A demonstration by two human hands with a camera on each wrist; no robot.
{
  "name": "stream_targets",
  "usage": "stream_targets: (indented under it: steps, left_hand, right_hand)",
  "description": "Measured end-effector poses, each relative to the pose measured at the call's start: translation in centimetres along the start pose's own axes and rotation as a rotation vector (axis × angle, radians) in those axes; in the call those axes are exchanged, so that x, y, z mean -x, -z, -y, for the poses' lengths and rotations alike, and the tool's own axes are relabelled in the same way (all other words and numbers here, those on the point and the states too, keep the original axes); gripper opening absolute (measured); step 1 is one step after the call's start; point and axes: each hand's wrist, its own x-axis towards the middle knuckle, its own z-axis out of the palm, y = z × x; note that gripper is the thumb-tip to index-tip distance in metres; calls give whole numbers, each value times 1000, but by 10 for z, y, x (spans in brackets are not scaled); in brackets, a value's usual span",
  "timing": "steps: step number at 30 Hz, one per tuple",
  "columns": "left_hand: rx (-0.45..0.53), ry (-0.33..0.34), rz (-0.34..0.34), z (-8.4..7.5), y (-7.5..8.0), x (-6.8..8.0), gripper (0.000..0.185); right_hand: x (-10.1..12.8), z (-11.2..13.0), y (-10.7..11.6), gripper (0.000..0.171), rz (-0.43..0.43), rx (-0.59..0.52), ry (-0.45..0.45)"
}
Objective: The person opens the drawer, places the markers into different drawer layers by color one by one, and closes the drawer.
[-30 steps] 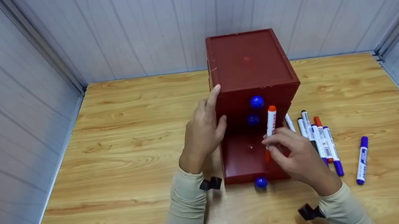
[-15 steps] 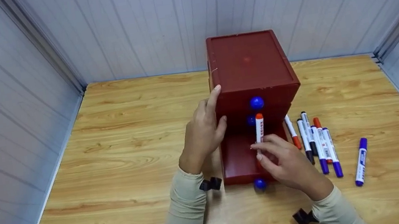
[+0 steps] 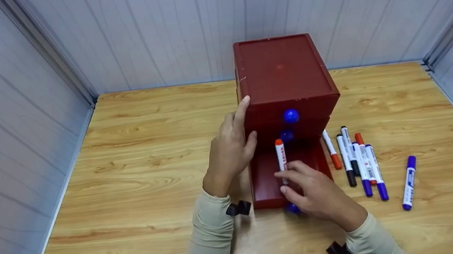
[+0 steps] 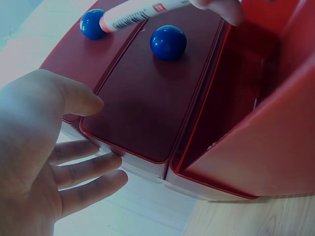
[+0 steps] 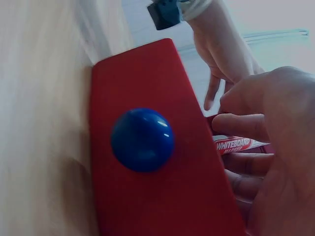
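A dark red drawer cabinet (image 3: 281,70) with blue ball knobs stands on the table, its bottom drawer (image 3: 266,184) pulled out. My right hand (image 3: 316,190) pinches a white whiteboard marker (image 3: 281,154) with an orange-red end, held upright over the open drawer. In the right wrist view the marker (image 5: 234,144) shows between the fingers, behind the drawer's front with its blue knob (image 5: 142,140). My left hand (image 3: 230,151) rests against the cabinet's left side, index fingertip at the top edge. Its fingers are relaxed and extended in the left wrist view, beside the two upper drawers (image 4: 147,103).
Right of the cabinet lie several whiteboard markers (image 3: 362,164) with black, red and blue caps, side by side. A blue-capped marker (image 3: 409,183) lies apart, farther right. Pale panelled walls (image 3: 156,29) bound the table at the back and both sides.
My right hand has moved left and slightly down with the marker, from the drawer's right side to over its middle. My left hand has stayed in place.
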Motion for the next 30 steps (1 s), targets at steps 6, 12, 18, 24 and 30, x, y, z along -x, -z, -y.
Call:
stream_targets:
  steps: [6,12,18,24,30]
  left_hand:
    - [3,-7,-4,-1,0,-1,80]
    - [0,2,5,-2,0,-1,80]
    - [2,8,8,-2,0,-1,80]
    - [0,10,4,-1,0,0,80]
    - [2,4,5,0,-1,0,82]
  right_hand:
    - [0,3,-4,32,75,20,-21]
    - [1,3,-5,31,96,18,-33]
    - [1,3,-8,31,121,49,-47]
    - [2,4,-9,37,160,86,-78]
    - [2,4,-9,48,228,110,-96]
